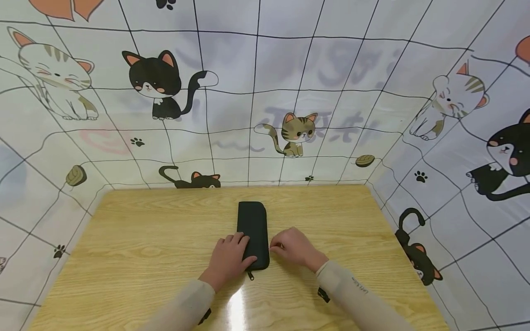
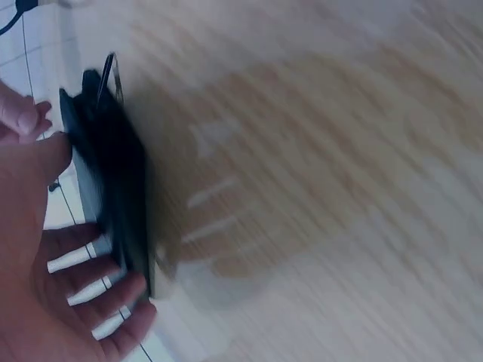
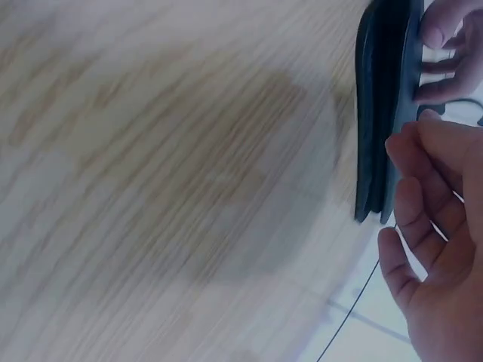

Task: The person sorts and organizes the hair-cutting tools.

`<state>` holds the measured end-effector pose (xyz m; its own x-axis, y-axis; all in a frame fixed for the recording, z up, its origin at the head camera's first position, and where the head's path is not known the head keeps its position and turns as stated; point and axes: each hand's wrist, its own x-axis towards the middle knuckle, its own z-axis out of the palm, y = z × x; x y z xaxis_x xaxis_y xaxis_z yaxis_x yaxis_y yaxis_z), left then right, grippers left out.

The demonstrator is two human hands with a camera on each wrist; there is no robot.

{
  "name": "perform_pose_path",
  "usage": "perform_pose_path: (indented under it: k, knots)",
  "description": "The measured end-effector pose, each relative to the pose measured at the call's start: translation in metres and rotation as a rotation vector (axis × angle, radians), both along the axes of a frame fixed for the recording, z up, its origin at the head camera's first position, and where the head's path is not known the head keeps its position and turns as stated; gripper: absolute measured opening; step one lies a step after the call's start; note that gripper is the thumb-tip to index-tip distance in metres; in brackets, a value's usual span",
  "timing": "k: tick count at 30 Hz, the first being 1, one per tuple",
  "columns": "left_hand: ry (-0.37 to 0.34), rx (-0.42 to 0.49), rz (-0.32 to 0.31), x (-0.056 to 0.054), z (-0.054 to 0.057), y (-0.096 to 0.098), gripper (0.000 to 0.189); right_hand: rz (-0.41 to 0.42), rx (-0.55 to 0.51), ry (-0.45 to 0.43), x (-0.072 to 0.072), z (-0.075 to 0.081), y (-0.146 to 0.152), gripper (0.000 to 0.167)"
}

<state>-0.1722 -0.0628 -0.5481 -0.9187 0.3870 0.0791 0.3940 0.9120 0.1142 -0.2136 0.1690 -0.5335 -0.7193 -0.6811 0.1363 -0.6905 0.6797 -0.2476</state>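
A black zip case [image 1: 257, 230], long and flat with rounded corners on its right side, lies on the wooden table. Its zipper pull [image 1: 250, 276] hangs out at the near end. Across the case's left edge rests my left hand [image 1: 228, 255], the thumb at the near part and the fingers spread higher up. Just off the right edge is my right hand [image 1: 293, 246], fingers curled and thumb against the index finger, with nothing visible between them. In the right wrist view a groove runs along the side of the case [image 3: 385, 105].
The case sits on a light wood-grain table [image 1: 165, 220]. White cloth with black grid lines and cartoon cats [image 1: 159, 85] surrounds the table at the back and both sides. A dark strap piece [image 1: 323, 294] shows under the right sleeve.
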Motion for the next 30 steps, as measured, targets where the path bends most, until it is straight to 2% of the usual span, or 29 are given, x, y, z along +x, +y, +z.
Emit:
perform_pose_path:
  k: [3,9,15,20,24,30]
  knots:
    - [0.010,-0.015,0.048,0.001,0.000,0.010,0.073,-0.044,-0.005,0.007,-0.004,-0.001,0.006,0.007]
    - [-0.039,-0.073,0.152,0.001,-0.002,0.030,0.086,-0.107,0.001,0.037,-0.008,-0.003,0.013,0.007]
    - [-0.045,-0.159,0.204,0.002,-0.001,0.044,0.086,-0.166,0.028,0.045,-0.009,-0.005,0.016,0.007]
    - [-0.052,-0.154,0.194,0.004,-0.002,0.044,0.084,-0.186,0.008,0.070,-0.011,-0.007,0.018,0.008]
    - [-0.068,-0.128,0.155,0.005,-0.002,0.036,0.078,-0.206,-0.011,0.075,-0.011,-0.005,0.020,0.009]
    - [-0.137,-0.130,0.094,0.003,0.005,0.023,0.075,-0.218,-0.037,0.089,-0.010,-0.001,0.025,0.011]
